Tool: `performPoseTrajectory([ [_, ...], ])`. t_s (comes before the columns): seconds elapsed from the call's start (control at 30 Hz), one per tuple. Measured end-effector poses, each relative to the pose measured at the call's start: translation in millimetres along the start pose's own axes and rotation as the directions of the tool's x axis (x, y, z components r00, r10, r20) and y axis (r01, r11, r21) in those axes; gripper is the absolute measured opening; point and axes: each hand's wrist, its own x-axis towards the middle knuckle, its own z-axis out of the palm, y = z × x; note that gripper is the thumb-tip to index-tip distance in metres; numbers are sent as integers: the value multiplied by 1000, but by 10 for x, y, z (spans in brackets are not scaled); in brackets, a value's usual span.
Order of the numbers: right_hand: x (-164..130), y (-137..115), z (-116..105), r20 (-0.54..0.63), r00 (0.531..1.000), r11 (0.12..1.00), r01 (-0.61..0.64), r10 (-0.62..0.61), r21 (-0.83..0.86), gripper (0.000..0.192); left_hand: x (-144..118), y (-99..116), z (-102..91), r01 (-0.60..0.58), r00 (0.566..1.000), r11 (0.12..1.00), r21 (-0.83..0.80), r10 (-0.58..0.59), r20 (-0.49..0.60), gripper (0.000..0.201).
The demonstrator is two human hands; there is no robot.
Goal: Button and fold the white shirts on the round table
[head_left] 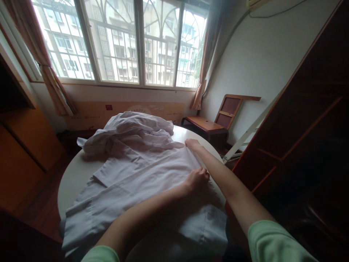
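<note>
The left hand (pixel 196 179) rests knuckles-up on the white shirt (pixel 141 178), fingers curled together and seemingly pinching its right edge. The right hand (pixel 192 144) lies farther along the same edge, fingers closed on the cloth near the counter's (pixel 73 174) far right rim. The shirt lies spread across the round white counter, its far part heaped in a rumpled pile (pixel 131 125) toward the window (pixel 122 40), its near hem hanging over the front.

Done well, this step seems to call for both hands keeping the edge taut between them and moving it as one straight line, so the fabric lies flat without new creases. The bunched part needs smoothing too.
</note>
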Motion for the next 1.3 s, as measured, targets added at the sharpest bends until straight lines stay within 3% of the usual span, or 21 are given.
performPoseTrajectory([
  [0.2,-188,9,94,-142,989,997,-22,33,78,31,-143,-68,-71,56,997,996,-64,-59,-48,21],
  [0.33,-408,-60,272,-265,961,989,-48,84,137,43,-506,-265,-205,43,996,988,-147,-54,-70,36],
  [0.4,-542,-84,405,-311,949,985,11,44,173,46,-744,-425,-280,88,994,978,-191,-100,-52,39],
  [0.57,-802,-2,635,-215,964,947,207,-155,245,51,-1367,-827,-427,147,986,970,-193,-129,106,46],
  [0.77,-872,105,579,-154,966,944,238,-207,226,51,-2052,-1162,-451,326,930,939,-110,-297,216,54],
  [0.9,-883,69,556,-135,976,957,198,-172,211,51,-2505,-1331,-502,465,882,884,-56,-456,117,55],
  [0.97,-880,53,562,-131,978,961,186,-161,206,50,-2739,-1368,-596,551,835,833,-55,-550,21,54],
  [1.07,-868,47,575,-129,980,961,179,-154,210,50,-3086,-1355,-793,721,689,687,-93,-725,-20,47],
  [1.13,-861,46,577,-126,980,960,177,-153,214,49,-3291,-1316,-915,804,590,581,-126,-806,45,42],
  [1.17,-858,44,576,-126,980,960,178,-154,215,49,-3377,-1293,-964,823,563,547,-150,-822,89,41],
  [1.2,-856,40,574,-126,980,960,180,-155,215,48,-3449,-1270,-1006,829,552,527,-185,-824,125,41],
  [1.3,-856,20,558,-134,978,959,186,-159,216,47,-3576,-1205,-1103,800,575,493,-342,-794,199,43],
])
